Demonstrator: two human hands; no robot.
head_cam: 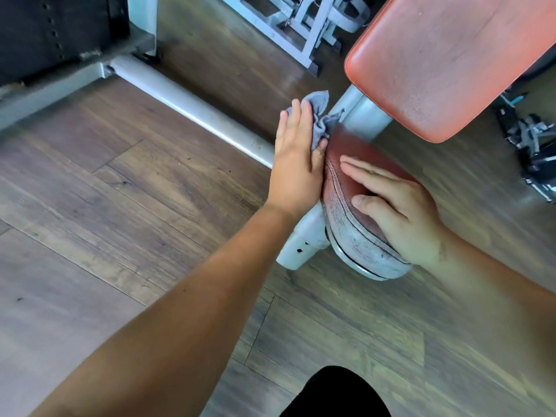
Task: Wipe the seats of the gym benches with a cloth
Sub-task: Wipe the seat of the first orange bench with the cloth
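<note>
Left hand pressed a grey cloth flat-palmed against the far side edge of the small brown seat pad, thumb pinching a fold, so the grip held the cloth loosely, mostly by pressure; likely placed there to wipe the pad's side seam and rim. Right hand lay flat on top of the seat pad, fingers spread and holding nothing, probably bracing the pad so it did not swivel under the wipe. Seat vinyl looked cracked and whitened at the near edge, so the cloth may snag there. Just beyond the seat pad, the grey steel post stood touching the cloth's loose tail, which could hinder a full pass around the back. Above and right of the seat pad rose the orange backrest, not touched. Left of the seat pad, a grey floor rail ran across the wood floor. More grey frames stood well beyond the seat pad.
</note>
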